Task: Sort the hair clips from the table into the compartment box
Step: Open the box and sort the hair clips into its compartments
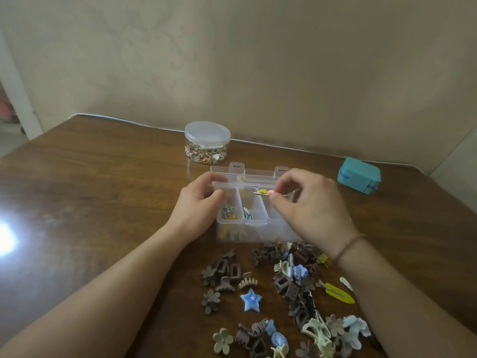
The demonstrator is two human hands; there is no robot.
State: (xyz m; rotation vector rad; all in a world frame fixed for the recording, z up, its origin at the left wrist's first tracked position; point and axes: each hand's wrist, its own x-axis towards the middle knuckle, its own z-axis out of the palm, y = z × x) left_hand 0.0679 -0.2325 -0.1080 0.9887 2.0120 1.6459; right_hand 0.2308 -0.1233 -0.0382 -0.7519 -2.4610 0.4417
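A clear plastic compartment box (pixel 254 224) stands open in the middle of the brown table. My right hand (pixel 308 205) hovers over its right side and pinches a thin metal hair pin with a yellow top (pixel 262 192) above the middle and right compartments. My left hand (pixel 200 202) rests against the box's left wall, fingers curled at its rim. The left compartment holds several small colourful clips (pixel 227 211); the middle one holds a few more (pixel 248 213). A pile of hair clips (pixel 291 293) lies on the table in front of the box: brown claws, flowers, a blue star (pixel 251 299).
A round clear jar with a lid (pixel 207 142), full of small trinkets, stands behind the box. A teal case (pixel 359 175) sits at the back right. The wall runs along the table's far edge. A yellow snap clip (pixel 339 293) lies beside my right forearm.
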